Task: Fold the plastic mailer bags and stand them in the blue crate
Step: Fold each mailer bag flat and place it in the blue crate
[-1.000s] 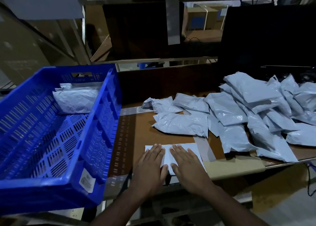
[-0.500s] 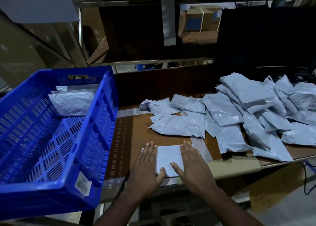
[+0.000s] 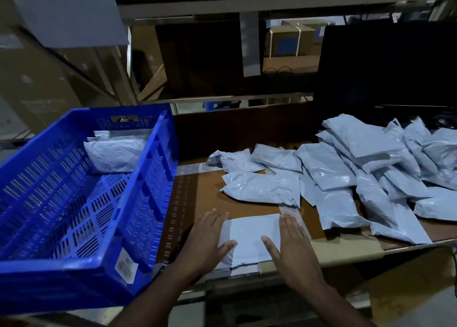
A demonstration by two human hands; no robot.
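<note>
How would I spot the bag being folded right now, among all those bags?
Start at the big blue plastic crate on the left, then look just right of it to the near edge of the brown table. The flat white folded mailer bag lies there alone between the left hand and right hand, unlike the puffy heaped ones.

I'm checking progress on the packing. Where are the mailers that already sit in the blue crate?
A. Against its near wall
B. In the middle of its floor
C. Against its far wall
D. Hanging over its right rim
C: the packed mailers stand against the far wall of the blue crate, while the rest of its slotted floor shows bare toward the near wall.
</note>
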